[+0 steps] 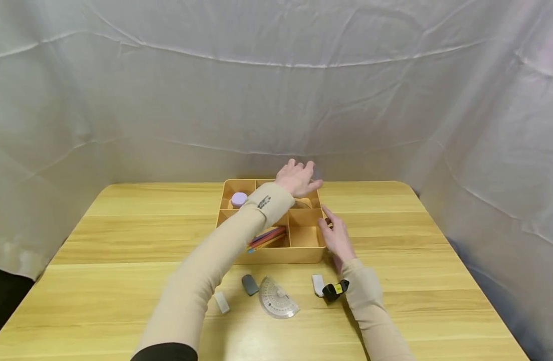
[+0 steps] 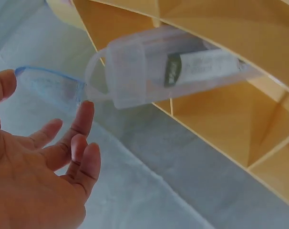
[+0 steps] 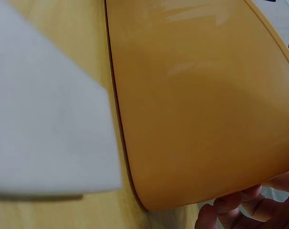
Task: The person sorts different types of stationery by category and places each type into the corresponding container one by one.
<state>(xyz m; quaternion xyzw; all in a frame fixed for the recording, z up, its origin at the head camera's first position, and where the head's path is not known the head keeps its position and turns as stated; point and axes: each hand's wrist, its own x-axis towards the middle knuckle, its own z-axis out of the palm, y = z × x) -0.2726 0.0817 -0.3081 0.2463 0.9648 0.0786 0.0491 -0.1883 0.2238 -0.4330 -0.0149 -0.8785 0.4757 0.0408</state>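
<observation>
My left hand (image 1: 299, 178) is over the back of the tan divided organizer box (image 1: 276, 256), fingers spread. In the left wrist view, its thumb and one finger lie right at the bluish flip-up lid (image 2: 51, 88) of a clear plastic case (image 2: 130, 71). That case bears a white and green label and sits in a compartment; in the head view my hand and sleeve hide it. My right hand (image 1: 337, 238) holds the box's right side, thumb at the rim. Its fingertips (image 3: 225, 202) touch the box's outer wall in the right wrist view.
Colored pencils (image 1: 269, 237) and a lilac round item (image 1: 238, 199) sit in the box. In front lie a clear protractor (image 1: 276, 301), a dark grey block (image 1: 249, 285), a white block (image 1: 221, 302) and another white block (image 1: 318, 285). A black device (image 1: 332, 292) is beside my right cuff.
</observation>
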